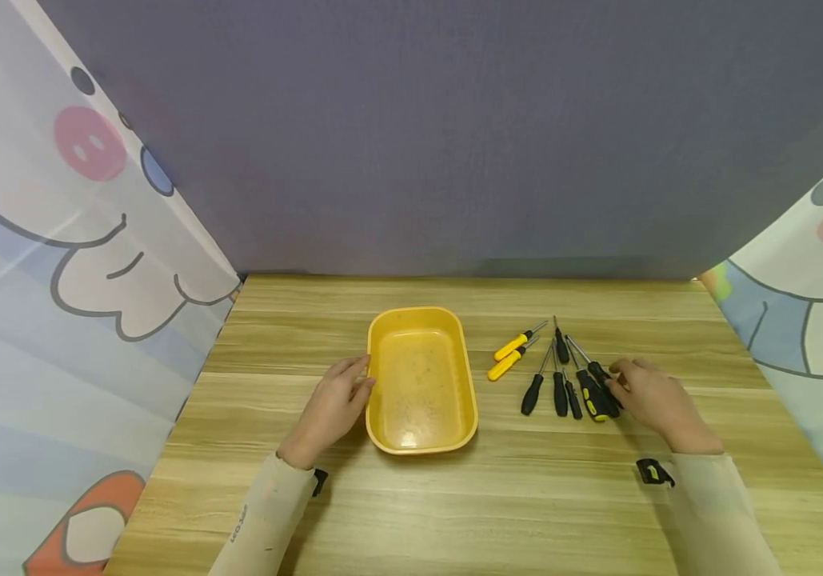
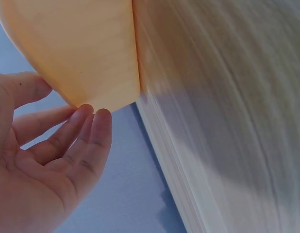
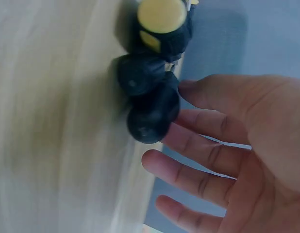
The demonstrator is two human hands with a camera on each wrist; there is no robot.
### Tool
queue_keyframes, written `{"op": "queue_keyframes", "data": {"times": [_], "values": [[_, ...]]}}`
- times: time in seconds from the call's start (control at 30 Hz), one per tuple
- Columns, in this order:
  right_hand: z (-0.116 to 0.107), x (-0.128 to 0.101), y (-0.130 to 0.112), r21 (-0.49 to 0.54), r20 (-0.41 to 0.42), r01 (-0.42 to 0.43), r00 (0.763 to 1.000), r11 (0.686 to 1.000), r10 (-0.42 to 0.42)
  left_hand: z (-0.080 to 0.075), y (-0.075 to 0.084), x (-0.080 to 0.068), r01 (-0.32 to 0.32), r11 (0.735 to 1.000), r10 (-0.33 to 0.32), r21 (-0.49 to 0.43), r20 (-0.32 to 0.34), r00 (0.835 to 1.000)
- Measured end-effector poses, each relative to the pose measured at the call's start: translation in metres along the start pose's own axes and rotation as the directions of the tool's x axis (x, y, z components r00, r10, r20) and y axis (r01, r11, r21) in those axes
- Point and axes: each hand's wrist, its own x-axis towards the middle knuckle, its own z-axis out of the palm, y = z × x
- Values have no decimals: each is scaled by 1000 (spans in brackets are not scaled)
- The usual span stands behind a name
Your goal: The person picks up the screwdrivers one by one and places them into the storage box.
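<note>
A person sits at a wooden desk (image 1: 454,496) with both hands resting on it. The right hand (image 1: 652,400) lies at the right edge of a small cluster of screwdrivers (image 1: 569,376), its fingers relaxed and nearly straight, the fingertips touching or just short of the nearest black-handled screwdriver (image 1: 601,376) — it grasps nothing yet. In the right wrist view the round handle ends of the black screwdrivers (image 3: 147,104) sit just beside the outstretched fingers (image 3: 189,141).

The screwdrivers lie roughly side by side, their long axes running away from the person, tips toward the far wall and handles toward the near edge. Two yellow-handled screwdrivers (image 1: 512,356) lie at a slant on the cluster's left, farther from the right hand.

A yellow tray (image 1: 382,384), with nothing in it, sits to the left of the tools, its long side also running away from the person. The left hand (image 1: 332,408) rests open against the tray's left wall, fingertips (image 2: 94,121) touching it — well apart from the screwdrivers, so the right hand is much the nearer to them.
</note>
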Motion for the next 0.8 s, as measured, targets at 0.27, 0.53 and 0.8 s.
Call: {"op": "queue_keyframes", "data": {"times": [0.27, 0.53, 0.8], "values": [[4, 5, 7, 36, 66, -40, 997, 999, 38, 1, 0, 1, -3, 1000, 3, 0, -7, 1000], [7, 11, 9, 75, 112, -69, 992, 995, 60, 1, -1, 0, -4, 1000, 4, -24, -7, 1000], [9, 16, 10, 113, 125, -99, 989, 989, 85, 1, -3, 1, 4, 1000, -4, -30, -1, 1000]]}}
